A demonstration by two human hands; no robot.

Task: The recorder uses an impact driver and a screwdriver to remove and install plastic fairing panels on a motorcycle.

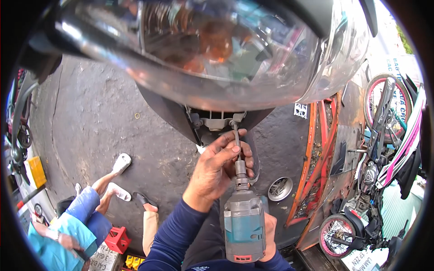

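A teal and grey cordless impact driver (244,226) points away from me, my right hand (270,228) wrapped round its grip, mostly hidden behind the body. A long screwdriver bit (238,140) runs from its chuck to a fixing on a grey bracket (214,123) under the motorbike headlight (203,49). My left hand (219,162) pinches the bit's shank between thumb and fingers, close to the fixing. Black plastic fairing (167,108) surrounds the bracket. Whether the tip sits in a screw is too small to tell.
A metal bowl (280,189) lies on the dark floor at the right. Beyond it are a red steel ramp frame (323,158) and a motorbike (375,167). At the lower left, a person (81,221) in teal sits beside a red stool (118,239); another person's leg (150,223) is nearby.
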